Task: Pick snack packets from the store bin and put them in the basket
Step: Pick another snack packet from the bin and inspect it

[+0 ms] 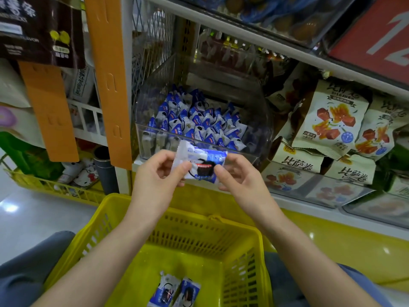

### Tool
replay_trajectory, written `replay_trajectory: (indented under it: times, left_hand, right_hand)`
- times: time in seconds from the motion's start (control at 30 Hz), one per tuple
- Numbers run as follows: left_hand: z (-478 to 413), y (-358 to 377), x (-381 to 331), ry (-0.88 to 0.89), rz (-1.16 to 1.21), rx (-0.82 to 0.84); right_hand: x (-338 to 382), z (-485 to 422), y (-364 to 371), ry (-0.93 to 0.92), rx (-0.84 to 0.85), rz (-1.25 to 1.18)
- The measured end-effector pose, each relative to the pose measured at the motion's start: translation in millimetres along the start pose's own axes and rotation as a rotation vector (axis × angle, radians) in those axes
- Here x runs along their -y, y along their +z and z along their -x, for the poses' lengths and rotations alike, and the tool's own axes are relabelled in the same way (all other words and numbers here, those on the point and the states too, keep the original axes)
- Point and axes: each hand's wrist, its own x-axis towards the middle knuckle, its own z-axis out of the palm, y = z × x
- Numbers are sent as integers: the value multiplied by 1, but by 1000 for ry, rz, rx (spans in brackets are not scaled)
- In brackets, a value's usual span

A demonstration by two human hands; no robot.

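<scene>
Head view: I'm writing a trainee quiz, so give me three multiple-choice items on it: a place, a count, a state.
1. Where is the held blue-and-white snack packet, relative to the clear plastic bin?
A. Inside it
B. In front of it, above the yellow plastic basket
C. Behind it
2. How many loose packets lie in the basket?
A. None
B. Two
C. Five
3. What do the left grip and right grip do?
A. Both pinch the held packet
B. Both hang open
C. Only the left holds it
Key: B, it hangs before the bin's front wall; B, two lie side by side on the basket floor; A, each grip pinches one end.
</scene>
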Motion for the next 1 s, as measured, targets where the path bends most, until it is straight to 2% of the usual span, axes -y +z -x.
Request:
replay_trajectory:
  times: [0.07,0.17,0.3,0.37,0.43,0.5,0.6,0.73,0.87,1.0]
  left_hand:
    - [1,0,-2,44,-41,44]
    - [3,1,-4,-48,10,118]
    - [3,3,-6,-389,398,219]
    - [4,3,-9,-404,539,215]
    - [2,2,-10,-387,579,145]
    - [1,1,-8,-345,522,93]
    - [2,2,-8,-294,448,106]
    - [3,1,-7,-80,53,142]
    - [2,-6,-12,165,-280,238]
    - [4,-11,-10,295,-482,232]
  right_hand:
    - [0,2,1,-69,-18,15]
    - [-1,3,2,-224,-89,12]
    - [-3,0,-4,-421,-158,161]
    - [-4,0,-6,-521,-131,264]
    - [-6,0,-6,-558,-89,350]
    - [-5,1,-4,-510,-35,346]
    - [-1,4,1,-387,30,214]
    - [1,3,0,-311,43,18]
    - [3,4,-2,-237,84,-77]
    - [3,4,1,-104,84,-177]
